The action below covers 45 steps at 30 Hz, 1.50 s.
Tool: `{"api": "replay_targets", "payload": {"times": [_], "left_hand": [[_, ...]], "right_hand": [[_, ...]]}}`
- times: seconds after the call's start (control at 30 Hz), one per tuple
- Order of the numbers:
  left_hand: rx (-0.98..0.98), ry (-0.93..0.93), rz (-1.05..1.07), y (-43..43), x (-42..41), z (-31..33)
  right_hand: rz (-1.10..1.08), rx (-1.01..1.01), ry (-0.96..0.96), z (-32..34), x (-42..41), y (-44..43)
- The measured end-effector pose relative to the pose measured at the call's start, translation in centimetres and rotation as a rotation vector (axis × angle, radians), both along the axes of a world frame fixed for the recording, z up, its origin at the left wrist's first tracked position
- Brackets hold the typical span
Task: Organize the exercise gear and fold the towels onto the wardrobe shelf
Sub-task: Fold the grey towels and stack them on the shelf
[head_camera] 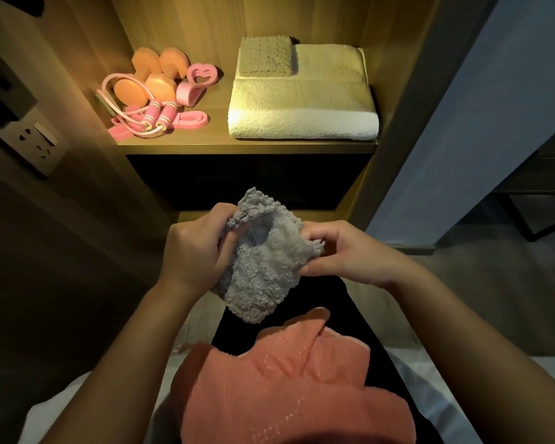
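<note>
A small fluffy grey towel (263, 261) hangs bunched in the air below the lit wardrobe shelf (247, 148). My left hand (193, 254) grips its upper left edge and my right hand (343, 251) pinches its right edge. A crumpled coral towel (289, 386) lies on my lap beneath. On the shelf's right side a large white folded towel (302, 104) carries a small folded grey-brown cloth (266, 56). At the shelf's left lie two orange-pink dumbbells (151, 78), a pink jump rope (154, 116), a pink resistance band (189, 120) and a pink heart-shaped grip (199, 81).
A dark lower wardrobe compartment (247, 181) opens under the shelf. A wall socket plate (32, 142) sits on the left panel. The wardrobe's right side panel (407, 107) borders a bluish wall (481, 139). White bedding (430, 389) lies at the bottom.
</note>
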<state>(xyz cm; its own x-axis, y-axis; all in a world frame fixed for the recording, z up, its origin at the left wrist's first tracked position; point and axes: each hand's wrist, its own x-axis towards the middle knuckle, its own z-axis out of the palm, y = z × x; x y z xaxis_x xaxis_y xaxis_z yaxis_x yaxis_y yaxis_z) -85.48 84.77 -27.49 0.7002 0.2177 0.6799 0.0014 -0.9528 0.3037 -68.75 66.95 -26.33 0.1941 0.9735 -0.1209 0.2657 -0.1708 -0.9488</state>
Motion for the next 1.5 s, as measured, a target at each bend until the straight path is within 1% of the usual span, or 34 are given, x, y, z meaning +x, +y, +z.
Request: {"api": "replay_targets", "payload": {"times": [0.07, 0.13, 0.23, 0.37, 0.4, 0.43, 0.5, 0.53, 0.6, 0.7, 0.73, 0.8, 0.9, 0.97, 1.0, 1.1, 1.17, 1.23, 1.27, 1.43, 1.5], "left_hand": [[-0.033, 0.001, 0.009, -0.1, 0.2, 0.2], [-0.053, 0.002, 0.017, 0.1, 0.5, 0.5], [-0.087, 0.061, 0.039, 0.4, 0.6, 0.5], [-0.288, 0.097, 0.09, -0.2, 1.2, 0.1], [-0.365, 0.096, 0.118, -0.3, 1.5, 0.0], [-0.452, 0.087, 0.148, -0.5, 1.9, -0.2], [-0.649, 0.063, 0.211, -0.9, 2.6, -0.6], [-0.747, 0.057, 0.239, -1.2, 2.9, -0.8], [-0.918, 0.042, 0.287, -1.4, 3.3, -1.2], [-1.153, -0.013, 0.384, -1.3, 3.4, -1.9], [-1.205, -0.038, 0.426, -1.3, 3.5, -2.0], [-1.263, -0.078, 0.478, -1.8, 3.7, -2.1], [-1.348, -0.112, 0.475, -2.8, 4.0, -2.3], [-1.371, -0.106, 0.472, -3.5, 4.1, -2.6], [-1.351, -0.105, 0.474, -4.0, 4.2, -2.8], [-1.233, -0.158, 0.485, -5.1, 4.1, -2.8], [-1.137, -0.209, 0.54, -5.3, 3.9, -2.8], [-1.082, -0.241, 0.573, -5.2, 3.8, -2.8], [-1.071, -0.251, 0.579, -5.1, 3.8, -2.8], [-1.033, -0.256, 0.62, -5.1, 3.4, -3.7], [-1.081, -0.252, 0.611, -4.8, 2.8, -4.2]], "right_hand": [[0.002, -0.023, -0.066, -0.2, 0.0, 0.2], [-0.003, -0.091, -0.177, -0.3, 0.2, 0.3], [-0.073, -0.17, -0.278, -0.2, 0.8, 0.3], [-0.166, -0.124, -0.329, 0.0, 1.3, 0.3], [-0.177, -0.096, -0.298, -0.2, 1.2, 0.3], [-0.188, -0.072, -0.217, -0.4, 1.0, 0.4], [-0.21, -0.034, 0.03, -1.3, 0.2, 0.3], [-0.209, -0.026, 0.12, -1.9, -0.3, 0.3], [-0.18, -0.015, 0.233, -3.2, -1.3, 0.0], [-0.186, 0.067, 0.444, -4.7, -2.5, -0.3], [-0.194, 0.09, 0.452, -5.1, -2.9, -0.3], [-0.247, 0.131, 0.378, -5.8, -3.9, 0.1], [-0.468, 0.211, 0.278, -6.1, -5.0, 1.2], [-0.637, 0.28, 0.272, -6.1, -5.6, 1.8], [-0.721, 0.305, 0.268, -6.2, -5.9, 2.0], [-0.947, 0.328, 0.168, -6.3, -5.8, 2.3], [-1.016, 0.3, 0.104, -6.3, -5.1, 2.1], [-1.008, 0.276, 0.062, -6.4, -4.4, 1.7], [-0.988, 0.272, 0.071, -6.4, -4.3, 1.6], [-0.83, 0.251, 0.265, -5.9, -4.9, 1.1], [-0.691, 0.191, 0.421, -6.0, -4.5, 0.3]]}}
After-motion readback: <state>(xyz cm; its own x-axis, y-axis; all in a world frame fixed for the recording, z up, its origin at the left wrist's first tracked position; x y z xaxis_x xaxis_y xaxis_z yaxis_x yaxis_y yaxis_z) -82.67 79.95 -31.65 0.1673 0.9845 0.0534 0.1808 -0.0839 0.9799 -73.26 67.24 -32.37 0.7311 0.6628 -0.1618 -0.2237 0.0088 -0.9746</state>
